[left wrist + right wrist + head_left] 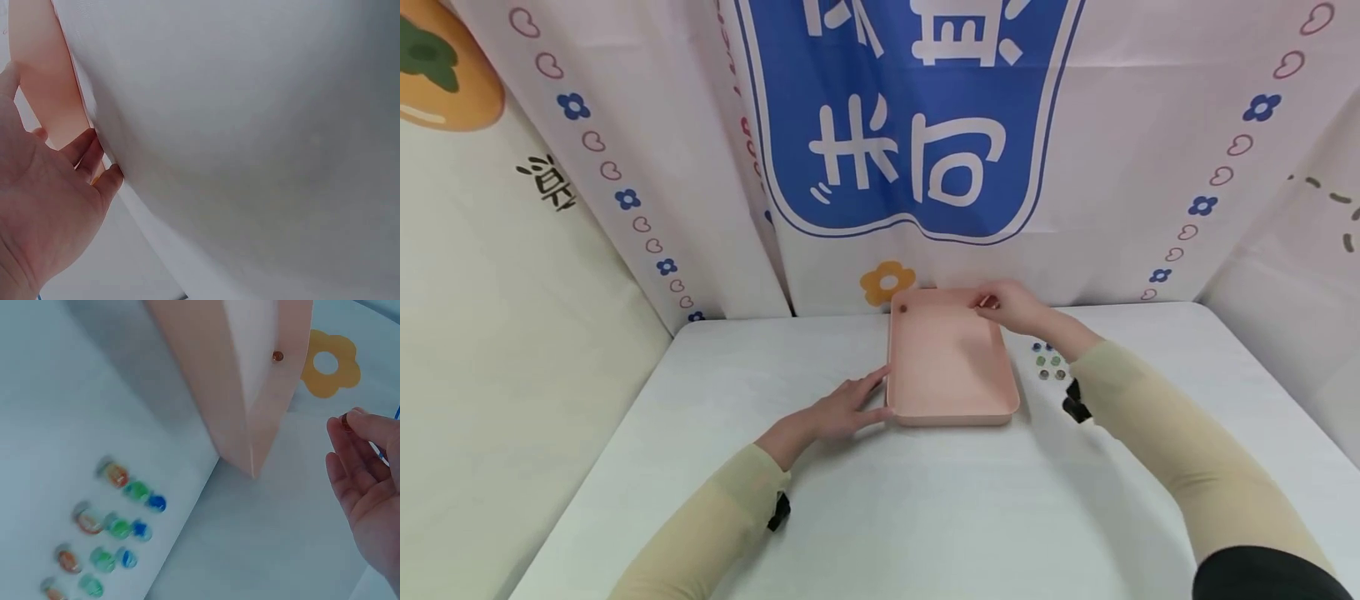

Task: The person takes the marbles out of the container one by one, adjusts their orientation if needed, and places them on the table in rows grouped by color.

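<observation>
A shallow pink tray [951, 367] lies on the white table, with one brown marble [903, 308] in its far left corner. My left hand [844, 408] has its fingers spread, fingertips against the tray's left side. Over the tray's far right corner, my right hand [1011, 308] pinches a brownish-orange marble [346, 424] between thumb and fingertips. The other fingers of that hand are bent, as the right wrist view shows.
Several glass marbles [103, 559] in orange, green and blue lie in rows right of the tray, partly behind my right forearm in the head view. A printed cloth [1105, 208] hangs just beyond the table's far edge.
</observation>
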{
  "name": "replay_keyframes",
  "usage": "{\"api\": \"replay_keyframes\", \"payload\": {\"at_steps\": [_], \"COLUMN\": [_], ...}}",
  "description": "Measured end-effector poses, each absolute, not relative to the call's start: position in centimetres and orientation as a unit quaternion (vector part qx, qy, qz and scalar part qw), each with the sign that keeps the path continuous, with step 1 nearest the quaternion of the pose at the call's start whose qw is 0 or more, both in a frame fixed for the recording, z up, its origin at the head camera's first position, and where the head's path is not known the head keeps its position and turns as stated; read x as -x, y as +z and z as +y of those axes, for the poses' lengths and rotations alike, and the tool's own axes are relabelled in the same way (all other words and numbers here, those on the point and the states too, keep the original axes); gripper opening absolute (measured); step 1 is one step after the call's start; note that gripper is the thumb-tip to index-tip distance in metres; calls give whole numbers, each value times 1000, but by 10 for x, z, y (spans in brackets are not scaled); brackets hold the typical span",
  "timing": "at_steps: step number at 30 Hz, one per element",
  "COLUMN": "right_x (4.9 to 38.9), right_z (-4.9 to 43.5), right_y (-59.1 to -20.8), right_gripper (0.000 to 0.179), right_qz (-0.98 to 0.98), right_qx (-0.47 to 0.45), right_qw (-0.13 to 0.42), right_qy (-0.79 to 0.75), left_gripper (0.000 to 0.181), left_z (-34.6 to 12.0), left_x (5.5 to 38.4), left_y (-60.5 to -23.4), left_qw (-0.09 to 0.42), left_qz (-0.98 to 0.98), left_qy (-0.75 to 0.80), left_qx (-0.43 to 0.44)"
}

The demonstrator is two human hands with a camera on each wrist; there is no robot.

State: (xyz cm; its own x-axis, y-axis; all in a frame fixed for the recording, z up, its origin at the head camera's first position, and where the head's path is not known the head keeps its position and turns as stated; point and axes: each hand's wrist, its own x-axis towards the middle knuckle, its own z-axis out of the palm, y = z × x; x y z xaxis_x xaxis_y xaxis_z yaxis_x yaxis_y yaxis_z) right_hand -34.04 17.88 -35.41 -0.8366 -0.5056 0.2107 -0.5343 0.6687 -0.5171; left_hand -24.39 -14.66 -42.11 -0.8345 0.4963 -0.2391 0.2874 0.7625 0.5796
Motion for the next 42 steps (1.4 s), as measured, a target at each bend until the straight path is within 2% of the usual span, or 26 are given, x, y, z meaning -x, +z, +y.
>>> {"api": "replay_keyframes", "payload": {"at_steps": [14, 26, 32, 42], "right_x": [284, 238, 234, 246], "right_z": [248, 310, 333, 360], "right_y": [-366, -386, -396, -411], "right_gripper": [20, 22, 21, 18], "right_qz": [-931, -931, -941, -953], "right_qx": [-182, -138, -124, -100], "right_qw": [15, 67, 79, 53], "right_qy": [315, 331, 304, 281], "left_gripper": [81, 83, 83, 82], "left_z": [-148, -148, -148, -148], "left_x": [242, 241, 243, 244], "left_y": [-423, -426, -424, -422], "left_qw": [192, 195, 195, 194], "left_qz": [918, 918, 920, 919], "left_qy": [275, 266, 259, 267], "left_qx": [-213, -220, -221, -216]}}
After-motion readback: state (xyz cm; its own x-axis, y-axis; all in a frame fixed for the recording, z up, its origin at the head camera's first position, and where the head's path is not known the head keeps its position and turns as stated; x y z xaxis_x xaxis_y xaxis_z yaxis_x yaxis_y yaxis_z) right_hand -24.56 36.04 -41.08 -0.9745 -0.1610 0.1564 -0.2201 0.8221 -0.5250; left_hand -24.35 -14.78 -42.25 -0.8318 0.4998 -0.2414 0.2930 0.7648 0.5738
